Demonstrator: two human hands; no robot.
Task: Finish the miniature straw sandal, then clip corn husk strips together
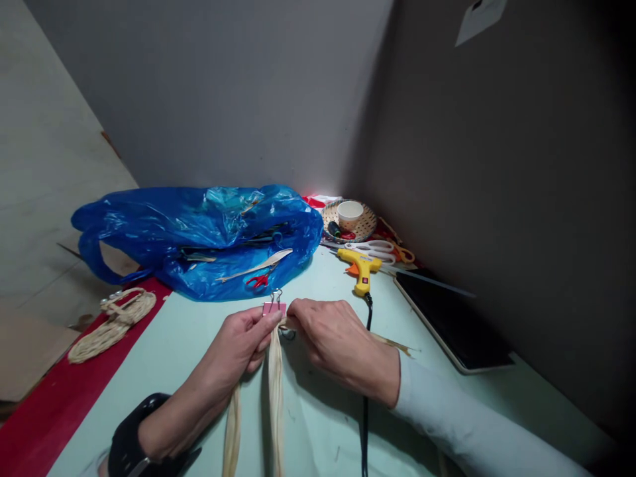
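Note:
A pink binder clip [274, 309] with wire handles upright is clamped on the top end of pale dried fibre strips [275, 397]. My left hand [243, 341] pinches the strips just below the clip, thumb on top. Closed fingers of my right hand [322, 331] grip a strip at the clip's right side; their tips are partly hidden. One strand hangs down between the hands, another [232, 430] passes below my left hand, and a thin end [395, 343] sticks out beyond my right hand.
Behind the hands lies a blue plastic bag [199, 232] with red scissors [257, 281] on it. A yellow glue gun [364, 265], its black cord, a tablet [452, 324] and a woven basket [368, 222] are to the right. A braided sole [112, 324] sits left.

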